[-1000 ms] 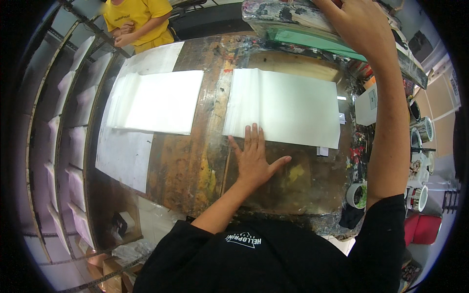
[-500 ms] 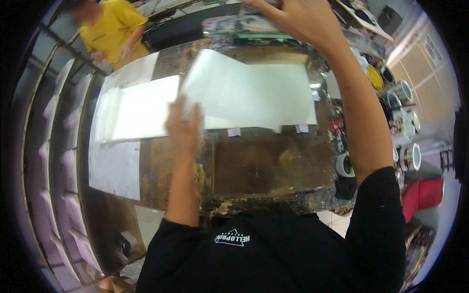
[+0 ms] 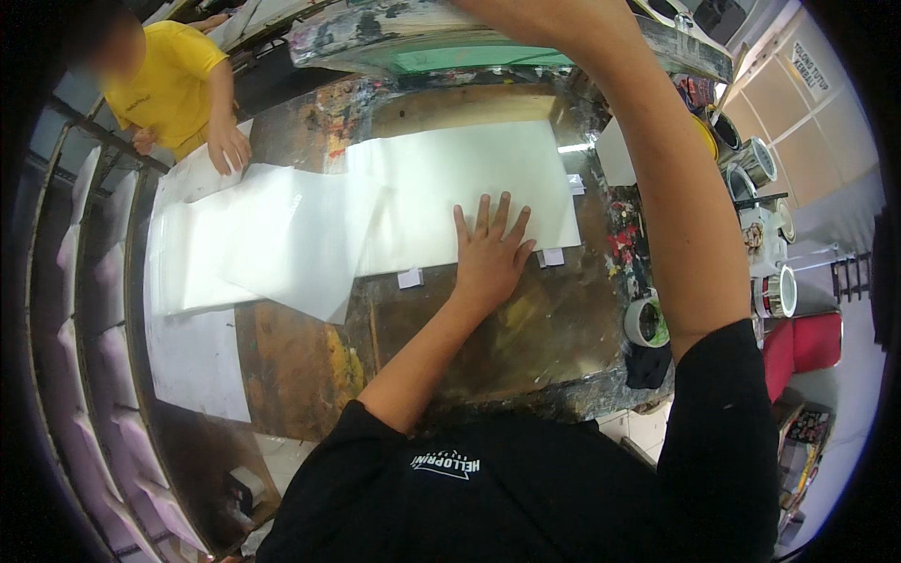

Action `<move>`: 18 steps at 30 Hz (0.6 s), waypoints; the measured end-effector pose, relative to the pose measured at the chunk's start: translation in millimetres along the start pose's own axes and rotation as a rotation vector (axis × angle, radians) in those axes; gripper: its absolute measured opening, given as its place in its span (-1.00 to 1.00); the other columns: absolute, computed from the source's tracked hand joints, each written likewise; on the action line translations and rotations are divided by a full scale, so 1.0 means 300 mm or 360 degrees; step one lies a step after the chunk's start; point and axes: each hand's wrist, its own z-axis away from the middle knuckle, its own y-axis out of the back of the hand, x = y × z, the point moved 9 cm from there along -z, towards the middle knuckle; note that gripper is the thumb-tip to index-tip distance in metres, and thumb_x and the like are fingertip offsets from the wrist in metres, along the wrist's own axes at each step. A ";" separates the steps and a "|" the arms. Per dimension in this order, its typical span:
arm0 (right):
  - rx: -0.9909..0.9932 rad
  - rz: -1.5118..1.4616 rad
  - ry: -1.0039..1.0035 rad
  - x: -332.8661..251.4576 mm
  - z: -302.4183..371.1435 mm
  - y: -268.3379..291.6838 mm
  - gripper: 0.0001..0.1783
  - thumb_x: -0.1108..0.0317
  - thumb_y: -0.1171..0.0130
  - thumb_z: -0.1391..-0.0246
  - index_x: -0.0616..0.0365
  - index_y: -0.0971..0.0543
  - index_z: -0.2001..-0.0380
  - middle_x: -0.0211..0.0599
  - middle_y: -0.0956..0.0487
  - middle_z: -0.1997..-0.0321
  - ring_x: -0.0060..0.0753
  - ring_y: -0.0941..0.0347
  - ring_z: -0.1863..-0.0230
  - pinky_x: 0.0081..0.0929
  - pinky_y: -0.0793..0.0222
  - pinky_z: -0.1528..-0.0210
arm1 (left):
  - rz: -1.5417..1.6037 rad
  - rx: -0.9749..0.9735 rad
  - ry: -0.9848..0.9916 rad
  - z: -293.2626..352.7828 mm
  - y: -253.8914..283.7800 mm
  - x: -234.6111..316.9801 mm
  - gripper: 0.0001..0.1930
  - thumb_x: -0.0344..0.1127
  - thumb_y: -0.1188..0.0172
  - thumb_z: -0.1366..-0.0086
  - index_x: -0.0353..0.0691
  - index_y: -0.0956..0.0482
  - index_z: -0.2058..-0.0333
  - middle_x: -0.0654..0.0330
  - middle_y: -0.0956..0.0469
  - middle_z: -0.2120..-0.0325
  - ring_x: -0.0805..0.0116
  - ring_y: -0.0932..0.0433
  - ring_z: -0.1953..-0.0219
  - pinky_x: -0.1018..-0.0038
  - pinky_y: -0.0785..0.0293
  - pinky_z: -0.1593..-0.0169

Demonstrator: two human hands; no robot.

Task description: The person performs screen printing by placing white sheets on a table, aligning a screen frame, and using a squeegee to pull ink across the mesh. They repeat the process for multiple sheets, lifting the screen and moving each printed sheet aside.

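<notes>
My left hand lies flat with fingers spread on the near edge of a white sheet, which rests on the stained board. My right hand reaches to the top of the picture, by a paint-smeared screen-printing frame with green mesh. Its fingers are cut off by the upper edge, so its grip is hidden. To the left, a thin translucent sheet lies askew over a stack of white sheets, partly overlapping the sheet under my left hand.
A person in yellow stands at the far left, one hand at the stack's far edge. Drying racks line the left side. Paint cans, a tape roll and a red chair are on the right.
The translucent sheet has moved left onto the stack. My left hand has gone right and settled on the white sheet. The screen frame looks nearer, and the other person's hand has reached the stack.
</notes>
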 end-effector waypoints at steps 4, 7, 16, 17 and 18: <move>0.0013 0.0020 0.0013 -0.001 -0.012 0.006 0.02 -0.55 0.14 -0.27 0.30 -0.68 0.65 0.08 -0.64 0.57 0.05 -0.66 0.44 -0.05 -0.59 0.25 | -0.0010 -0.0067 0.0007 -0.034 -0.023 0.026 -0.42 0.07 0.07 -0.59 0.00 -0.35 -0.46 -0.03 -0.13 -0.54 -0.22 -0.03 -0.57 -0.40 0.31 -0.52; 0.0064 0.0097 0.0006 -0.010 -0.026 0.015 0.02 -0.53 0.15 -0.29 0.31 -0.68 0.64 0.10 -0.65 0.55 0.07 -0.67 0.43 -0.04 -0.59 0.24 | 0.0014 -0.0080 0.0005 -0.027 -0.010 0.023 -0.42 0.07 0.09 -0.59 -0.01 -0.34 -0.47 -0.03 -0.13 -0.54 -0.22 -0.03 -0.58 -0.39 0.31 -0.52; 0.0067 0.0012 0.0066 -0.009 0.020 0.003 -0.05 -0.46 0.08 -0.30 0.32 -0.66 0.61 0.12 -0.67 0.50 0.13 -0.66 0.35 -0.04 -0.55 0.19 | 0.0491 0.0417 0.0248 -0.028 0.210 -0.051 -0.31 -0.07 -0.22 -0.48 -0.20 -0.29 -0.47 -0.11 -0.33 -0.41 -0.14 -0.31 -0.43 -0.11 -0.15 -0.46; 0.0209 0.0040 0.0157 -0.027 0.053 0.003 -0.09 -0.47 0.02 -0.27 0.28 -0.66 0.58 0.05 -0.66 0.51 0.10 -0.64 0.38 -0.04 -0.52 0.25 | 0.0755 0.0480 0.0465 -0.015 0.279 -0.110 -0.25 -0.11 -0.32 -0.43 -0.23 -0.26 -0.48 -0.12 -0.38 -0.38 -0.11 -0.42 -0.37 -0.01 -0.32 -0.42; 0.0338 0.0069 0.0245 -0.048 0.092 -0.011 -0.12 -0.49 -0.03 -0.25 0.24 -0.67 0.55 -0.03 -0.65 0.52 0.07 -0.63 0.40 -0.04 -0.49 0.30 | 0.1149 0.0625 0.0638 0.009 0.362 -0.181 -0.17 -0.21 -0.42 -0.36 -0.27 -0.22 -0.49 -0.11 -0.45 -0.31 0.00 -0.53 -0.24 0.20 -0.45 -0.28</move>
